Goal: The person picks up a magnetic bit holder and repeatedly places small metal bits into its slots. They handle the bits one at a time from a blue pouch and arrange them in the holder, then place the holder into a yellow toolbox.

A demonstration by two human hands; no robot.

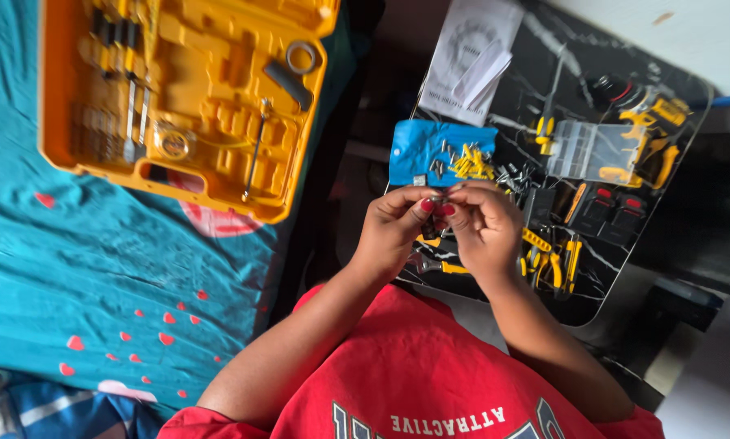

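Observation:
My left hand [393, 232] and my right hand [485, 229] meet in front of me over a black marbled table [617, 268]. Both pinch one small dark metal part [435, 203] between their fingertips; its exact shape is too small to tell. Just beyond the fingers lies a blue plastic sheet [430, 150] with a heap of yellow wall plugs [472, 164] and several loose screws. Yellow-handled pliers [548, 264] lie by my right hand.
An open yellow tool case [190, 97] with bits and a few tools rests on teal bedding [97, 268] at left. On the table are a clear parts box [593, 150], a yellow drill [653, 130], dark battery packs [613, 215] and a paper booklet [471, 57].

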